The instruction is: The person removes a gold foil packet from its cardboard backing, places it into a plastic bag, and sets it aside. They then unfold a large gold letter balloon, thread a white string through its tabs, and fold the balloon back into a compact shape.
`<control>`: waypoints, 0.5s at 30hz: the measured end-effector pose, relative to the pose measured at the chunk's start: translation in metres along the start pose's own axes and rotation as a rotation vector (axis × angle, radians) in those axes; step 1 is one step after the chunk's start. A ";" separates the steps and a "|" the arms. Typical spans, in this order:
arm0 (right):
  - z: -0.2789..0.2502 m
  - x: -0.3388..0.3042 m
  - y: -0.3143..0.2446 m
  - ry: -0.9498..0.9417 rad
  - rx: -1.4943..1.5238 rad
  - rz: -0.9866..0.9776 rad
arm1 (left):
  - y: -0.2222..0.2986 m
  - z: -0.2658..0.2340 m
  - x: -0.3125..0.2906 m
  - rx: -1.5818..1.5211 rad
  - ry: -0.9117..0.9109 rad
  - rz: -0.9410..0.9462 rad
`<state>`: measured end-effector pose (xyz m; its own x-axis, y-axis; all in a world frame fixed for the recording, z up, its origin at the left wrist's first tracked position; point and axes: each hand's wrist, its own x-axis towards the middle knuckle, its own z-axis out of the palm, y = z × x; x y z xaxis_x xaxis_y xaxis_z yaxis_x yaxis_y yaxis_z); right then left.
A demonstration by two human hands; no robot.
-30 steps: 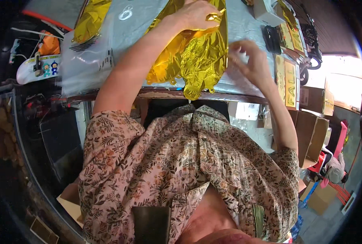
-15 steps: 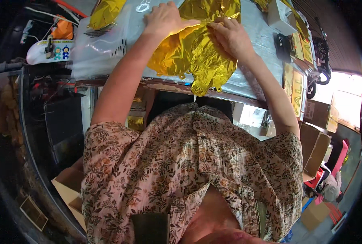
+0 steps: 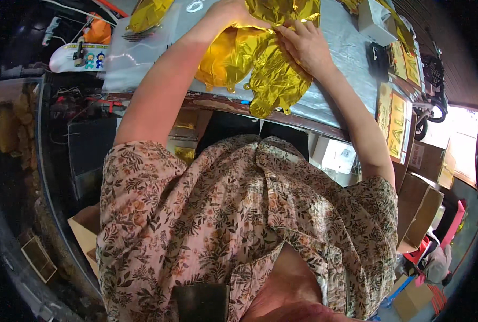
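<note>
Crumpled, shiny gold foil balloons (image 3: 279, 80) with small tabs along their edges lie flat at the front of the table, one tip hanging over its edge. My left hand (image 3: 233, 13) is at the top of the picture, its thumb stretched right along the foil and the foil caught against its curled fingers, which are partly hidden. Beside it my right hand (image 3: 307, 47) pinches the foil between thumb and fingers. The two hands nearly meet at a fold. A smoother gold balloon part (image 3: 223, 59) lies below my left wrist.
Clear plastic sheeting (image 3: 343, 80) covers the table. Another gold foil balloon (image 3: 150, 13) lies far left, near a white skateboard deck (image 3: 70, 58). A white box (image 3: 377, 24) stands far right. Cardboard boxes (image 3: 418, 212) stand at my right, with an open carton (image 3: 86, 231) at my left.
My left hand has moved up and right, its spread fingers now curled toward the foil. My right hand stays pinching the foil, and the view has shifted slightly.
</note>
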<state>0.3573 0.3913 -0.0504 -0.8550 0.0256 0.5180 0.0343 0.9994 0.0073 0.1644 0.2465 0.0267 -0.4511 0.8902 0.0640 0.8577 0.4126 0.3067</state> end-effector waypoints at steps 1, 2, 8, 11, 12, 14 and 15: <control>0.001 -0.002 0.002 0.023 -0.001 -0.003 | 0.001 0.002 0.004 0.008 -0.001 0.006; 0.001 -0.003 0.002 0.027 0.001 0.002 | 0.004 0.000 0.005 -0.003 -0.002 0.059; 0.001 -0.001 -0.001 -0.008 -0.054 0.003 | 0.002 0.002 0.038 0.028 -0.284 -0.243; 0.001 -0.004 -0.001 -0.050 -0.096 0.019 | 0.004 0.000 0.018 -0.014 -0.191 -0.074; 0.002 -0.004 0.000 -0.038 -0.119 0.007 | 0.003 0.001 0.011 -0.036 -0.031 0.092; 0.003 -0.005 0.002 -0.024 -0.141 -0.003 | 0.007 0.002 0.013 0.031 -0.005 0.074; 0.004 -0.006 0.002 -0.025 -0.144 0.004 | 0.012 0.002 0.014 0.093 0.020 0.057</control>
<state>0.3606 0.3934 -0.0568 -0.8670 0.0319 0.4972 0.1102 0.9855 0.1290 0.1688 0.2645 0.0292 -0.4051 0.9090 0.0984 0.9009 0.3784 0.2127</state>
